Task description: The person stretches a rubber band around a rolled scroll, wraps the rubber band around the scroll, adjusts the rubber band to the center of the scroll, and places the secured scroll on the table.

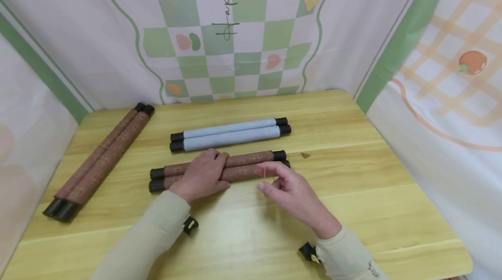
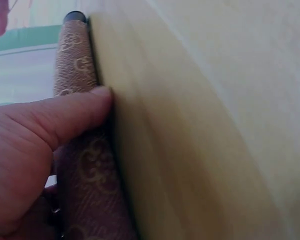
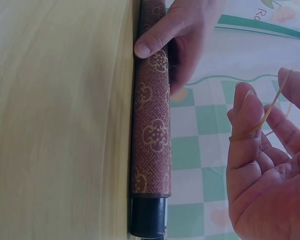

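Note:
Two brown patterned scrolls (image 1: pixel 245 172) with black end knobs lie side by side on the table. My left hand (image 1: pixel 205 171) grips them near their middle, its thumb along the near scroll (image 2: pixel 97 170) in the left wrist view. Close to their right end is my right hand (image 1: pixel 292 192), its fingers curled. A thin tan rubber band (image 3: pixel 270 111) is stretched between the right thumb and fingers, looped around them. In the right wrist view the near scroll (image 3: pixel 152 125) and its black knob (image 3: pixel 148 217) stand beside the right hand, apart from it.
Behind the brown pair lie two light blue scrolls (image 1: pixel 231 134) with black knobs. Another brown pair (image 1: pixel 103 162) lies slanted at the table's left. A small brown mark (image 1: pixel 305 155) shows on the wooden table (image 1: pixel 372 210). Printed cloth curtains (image 1: pixel 243 66) surround the table.

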`<action>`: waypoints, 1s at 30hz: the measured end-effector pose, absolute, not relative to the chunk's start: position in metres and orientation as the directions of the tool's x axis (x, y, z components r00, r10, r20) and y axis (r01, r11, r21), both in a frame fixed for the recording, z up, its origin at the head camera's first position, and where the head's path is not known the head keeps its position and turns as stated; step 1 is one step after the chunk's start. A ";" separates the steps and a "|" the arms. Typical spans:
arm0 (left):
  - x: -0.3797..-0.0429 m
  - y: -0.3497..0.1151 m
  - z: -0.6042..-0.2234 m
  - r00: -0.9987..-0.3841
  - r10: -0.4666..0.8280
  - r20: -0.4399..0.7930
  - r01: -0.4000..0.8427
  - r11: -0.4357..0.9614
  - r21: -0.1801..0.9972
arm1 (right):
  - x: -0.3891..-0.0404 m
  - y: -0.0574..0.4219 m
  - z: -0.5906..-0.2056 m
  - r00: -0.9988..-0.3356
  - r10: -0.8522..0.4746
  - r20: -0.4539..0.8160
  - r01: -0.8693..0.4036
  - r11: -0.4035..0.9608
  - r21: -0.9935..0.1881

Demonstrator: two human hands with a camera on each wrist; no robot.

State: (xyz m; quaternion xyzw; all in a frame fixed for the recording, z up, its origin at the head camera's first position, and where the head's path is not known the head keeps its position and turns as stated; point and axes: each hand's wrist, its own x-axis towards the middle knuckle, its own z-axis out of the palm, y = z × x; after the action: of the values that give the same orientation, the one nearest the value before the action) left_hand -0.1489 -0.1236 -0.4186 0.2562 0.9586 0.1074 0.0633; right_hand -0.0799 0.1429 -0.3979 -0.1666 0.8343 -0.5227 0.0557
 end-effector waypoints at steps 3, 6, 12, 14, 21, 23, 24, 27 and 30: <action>-0.151 -0.120 -0.423 -0.868 0.489 -0.082 0.464 0.859 0.215 | -0.080 0.142 -0.398 -0.938 -0.337 0.082 -0.222 0.402 -0.888; -0.152 -0.118 -0.428 -0.871 0.487 -0.073 0.467 0.864 0.187 | -0.080 0.142 -0.398 -0.937 -0.338 0.085 -0.226 0.406 -0.885; -0.152 -0.116 -0.433 -0.879 0.477 -0.016 0.470 0.871 0.144 | -0.081 0.141 -0.397 -0.938 -0.337 0.086 -0.228 0.410 -0.883; -0.152 -0.116 -0.434 -0.880 0.475 0.003 0.471 0.872 0.135 | -0.081 0.141 -0.397 -0.937 -0.338 0.087 -0.230 0.411 -0.882; -0.152 -0.116 -0.435 -0.870 0.493 0.026 0.492 0.864 0.109 | -0.082 0.141 -0.398 -0.933 -0.347 0.094 -0.238 0.399 -0.886; -0.151 -0.116 -0.436 -0.866 0.499 0.034 0.500 0.860 0.104 | -0.082 0.141 -0.398 -0.931 -0.352 0.100 -0.243 0.391 -0.888; -0.151 -0.116 -0.436 -0.864 0.503 0.038 0.504 0.858 0.101 | -0.081 0.141 -0.398 -0.930 -0.353 0.103 -0.245 0.387 -0.889; -0.149 -0.115 -0.435 -0.860 0.508 0.051 0.511 0.854 0.097 | -0.081 0.142 -0.398 -0.929 -0.354 0.110 -0.249 0.378 -0.892; -0.148 -0.114 -0.435 -0.850 0.519 0.091 0.526 0.846 0.091 | -0.080 0.143 -0.397 -0.929 -0.352 0.114 -0.251 0.373 -0.893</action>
State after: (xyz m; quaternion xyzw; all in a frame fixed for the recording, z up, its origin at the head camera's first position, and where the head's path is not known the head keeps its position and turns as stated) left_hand -0.1477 -0.1144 -0.4347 0.2719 0.9602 0.0561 -0.0315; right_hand -0.0800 0.1429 -0.3974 -0.1823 0.8272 -0.5294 0.0479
